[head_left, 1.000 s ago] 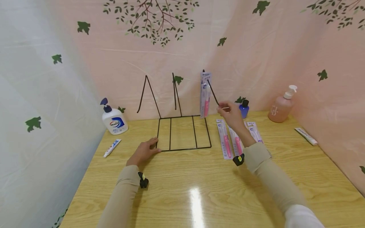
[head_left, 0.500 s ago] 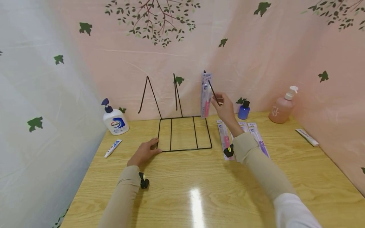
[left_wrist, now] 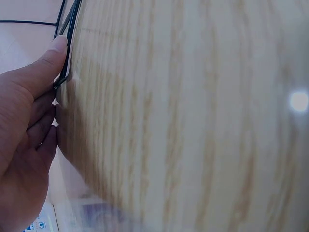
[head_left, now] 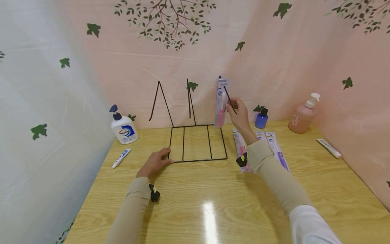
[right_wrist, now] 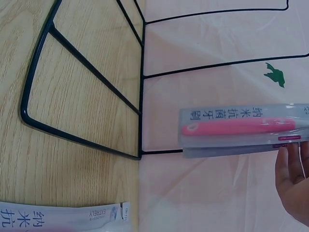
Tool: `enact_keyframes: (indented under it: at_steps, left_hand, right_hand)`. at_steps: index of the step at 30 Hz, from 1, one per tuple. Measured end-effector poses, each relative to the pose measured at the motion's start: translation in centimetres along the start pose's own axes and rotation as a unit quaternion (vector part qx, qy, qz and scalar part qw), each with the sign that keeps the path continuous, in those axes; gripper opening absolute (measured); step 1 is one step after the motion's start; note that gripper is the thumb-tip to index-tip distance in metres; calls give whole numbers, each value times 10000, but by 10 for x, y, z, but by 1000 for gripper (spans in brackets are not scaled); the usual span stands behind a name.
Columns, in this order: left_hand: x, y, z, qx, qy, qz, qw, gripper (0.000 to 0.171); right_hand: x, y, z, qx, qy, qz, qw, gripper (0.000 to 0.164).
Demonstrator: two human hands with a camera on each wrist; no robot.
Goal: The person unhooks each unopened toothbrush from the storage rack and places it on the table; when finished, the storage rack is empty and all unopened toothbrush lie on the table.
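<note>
A black wire rack stands on the wooden table, with upright hooks at its back. My left hand holds its front left corner, thumb on the front bar and fingers at the side bar, as the left wrist view also shows. Packaged toothbrushes hang from the rightmost hook, the front one being a pink toothbrush in clear packaging. My right hand touches the right edge of these packs, its fingertips against the edge in the right wrist view. Its thumb is hard to make out there.
Several packaged toothbrushes lie to the rack's right, partly under my right forearm. A white pump bottle and a toothpaste tube are at left. A blue bottle, pink pump bottle and another tube are at right.
My right hand has left the hook's tip and moved left onto the hanging packs. The packs have shifted and now overlap more closely. My left hand stays on the rack corner.
</note>
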State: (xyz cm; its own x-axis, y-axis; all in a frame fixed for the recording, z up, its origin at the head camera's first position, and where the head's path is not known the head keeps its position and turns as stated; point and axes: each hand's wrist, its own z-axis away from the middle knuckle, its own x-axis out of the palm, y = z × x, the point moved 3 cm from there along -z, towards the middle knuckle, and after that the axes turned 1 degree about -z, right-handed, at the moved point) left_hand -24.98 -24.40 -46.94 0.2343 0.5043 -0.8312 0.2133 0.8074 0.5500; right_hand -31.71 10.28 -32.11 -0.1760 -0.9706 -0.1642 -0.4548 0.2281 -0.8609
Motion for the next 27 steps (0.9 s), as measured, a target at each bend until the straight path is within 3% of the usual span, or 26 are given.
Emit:
enact_keyframes:
  at_steps: [14,20,27]
  left_hand:
    - [2,-3,-2,25,-5,-10,10000,66]
    - [1,-3,-1,17,-4,-1,10000,66]
    - [2,-4,-2,-72,-6,72,9999,66]
  right_hand:
    - [-1,3,3,71,-57,-548,9985,26]
    - [-3,5,5,147,-146,-530,9984,26]
    - [-4,27,-3,330,-259,-536,9977,26]
